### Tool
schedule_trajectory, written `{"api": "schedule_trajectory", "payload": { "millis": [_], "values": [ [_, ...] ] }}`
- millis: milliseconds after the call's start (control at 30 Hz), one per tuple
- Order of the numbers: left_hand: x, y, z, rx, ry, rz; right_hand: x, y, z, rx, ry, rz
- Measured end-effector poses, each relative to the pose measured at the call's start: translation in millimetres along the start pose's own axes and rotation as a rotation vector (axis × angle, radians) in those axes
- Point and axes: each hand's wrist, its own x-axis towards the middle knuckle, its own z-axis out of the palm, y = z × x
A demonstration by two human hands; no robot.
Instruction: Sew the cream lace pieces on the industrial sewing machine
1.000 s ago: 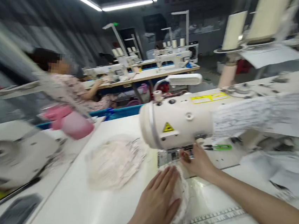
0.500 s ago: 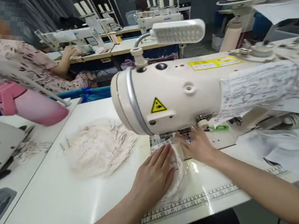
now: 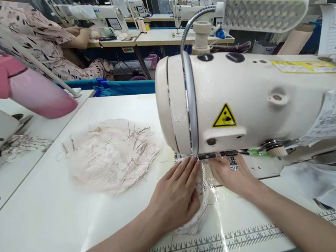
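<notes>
My left hand (image 3: 176, 196) lies flat on a small white lace piece (image 3: 200, 202) on the table, fingers pointing toward the needle area. My right hand (image 3: 233, 176) rests on the other side of the lace, just under the head of the cream sewing machine (image 3: 247, 102), fingers pressing the fabric by the presser foot (image 3: 232, 162). The needle itself is hidden behind the machine head. A pile of pale lace pieces with loose threads (image 3: 110, 154) lies to the left of my hands.
A lamp (image 3: 265, 10) hangs over the machine. A pink bottle (image 3: 31, 91) lies at the left. A printed ruler strip (image 3: 234, 237) runs along the table's front edge. Another person in a patterned top (image 3: 42, 44) sits at a bench behind.
The camera has tilted down and come closer to the machine. Both hands have slid the lace piece in toward the presser foot.
</notes>
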Motion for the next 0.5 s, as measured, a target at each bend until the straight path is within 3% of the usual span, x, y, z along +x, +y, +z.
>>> {"api": "schedule_trajectory", "payload": {
  "millis": [367,500],
  "values": [
    [1.6,1.6,2.8,0.011,0.064,-0.025,-1.4,-7.6,-5.1,-0.063,-0.015,0.031],
    [1.8,3.0,1.3,0.041,0.067,-0.027,-1.6,-6.3,-6.2,-0.121,-0.084,0.029]
  ]
}}
